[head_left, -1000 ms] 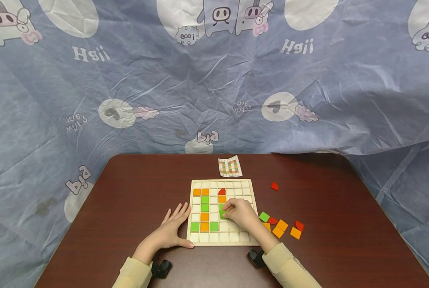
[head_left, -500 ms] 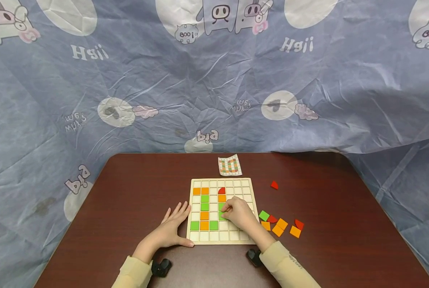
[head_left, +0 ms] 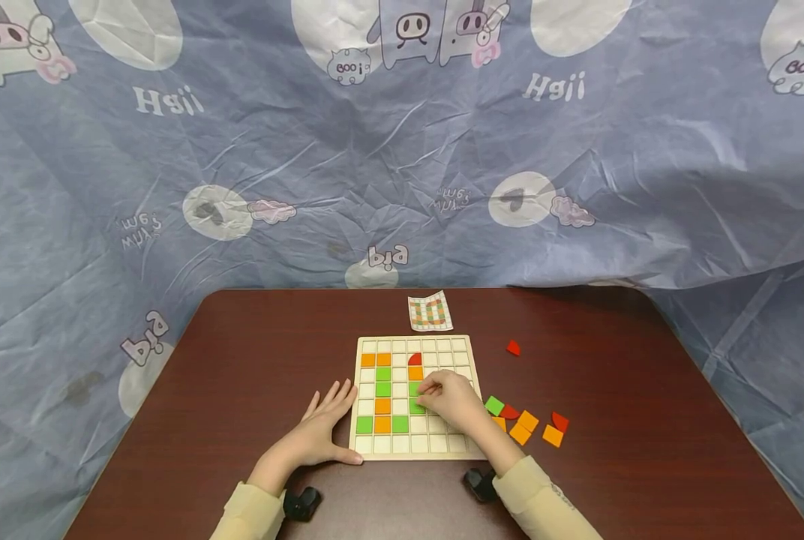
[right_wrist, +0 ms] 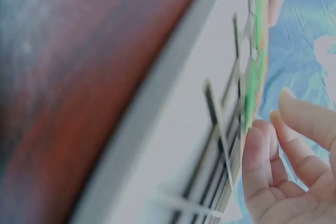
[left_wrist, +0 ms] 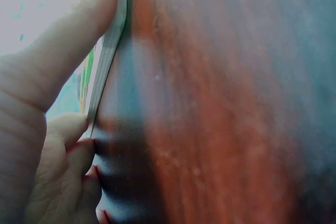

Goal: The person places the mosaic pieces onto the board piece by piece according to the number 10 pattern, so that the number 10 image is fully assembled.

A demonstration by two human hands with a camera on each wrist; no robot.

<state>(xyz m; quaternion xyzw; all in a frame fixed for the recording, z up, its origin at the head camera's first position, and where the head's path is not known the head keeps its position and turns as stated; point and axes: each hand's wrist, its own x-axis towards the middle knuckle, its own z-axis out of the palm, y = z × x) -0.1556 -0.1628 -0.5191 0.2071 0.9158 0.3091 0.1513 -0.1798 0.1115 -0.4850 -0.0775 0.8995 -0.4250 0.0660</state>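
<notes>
A pale gridded puzzle board [head_left: 439, 444] lies on the table, holding several orange, green and red tiles. My left hand [head_left: 317, 435] lies with fingers spread along its left side, and the thumb rests at the front-left corner. In the left wrist view, that thumb [left_wrist: 79, 35] overlaps the board's edge [left_wrist: 113, 40]. My right hand [head_left: 452, 397] bends over the middle, thumb and fingertips around a green square tile [head_left: 415, 407] set in a cell. The right wrist view has a fingertip [right_wrist: 254, 142] right at the green tile [right_wrist: 250, 103]; part of that tile is hidden.
Right of the board lie a loose green square [head_left: 494, 406], a red quarter-round piece [head_left: 509, 412] and several orange squares [head_left: 526, 420]. Another red piece [head_left: 514, 348] sits farther back. Behind the board is a paper pattern card [head_left: 430, 312], and a curtain hangs beyond the table [head_left: 274, 337].
The green tile under my right fingertips has straightened slightly in its cell. The right hand has shifted only a little, and the left hand stays in place.
</notes>
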